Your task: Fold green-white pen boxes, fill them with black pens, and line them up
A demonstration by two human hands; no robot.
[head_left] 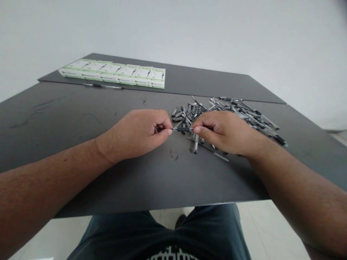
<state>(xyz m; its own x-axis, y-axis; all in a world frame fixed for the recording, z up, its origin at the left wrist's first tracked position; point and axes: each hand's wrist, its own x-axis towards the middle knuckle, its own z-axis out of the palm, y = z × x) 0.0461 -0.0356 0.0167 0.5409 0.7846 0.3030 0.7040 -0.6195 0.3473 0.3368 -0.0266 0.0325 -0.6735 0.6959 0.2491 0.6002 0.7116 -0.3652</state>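
Observation:
Between my two hands a pen (183,129) with a black grip is held level above the grey table. My left hand (143,131) pinches its left end between thumb and fingers. At the other end, my right hand (219,130) pinches it the same way; the parts inside both pinches are hidden. Just behind and under the right hand spreads a heap of pen caps (187,113) and clear pen barrels (253,117) with black grips. A loose cap (195,144) and a thin refill (221,156) lie on the near side of my right hand.
A row of several white and green boxes (156,85) stands at the back left of the grey table (162,184). One pen (103,86) lies in front of them. Another pen (230,99) rests behind the heap. A white wall rises behind the table.

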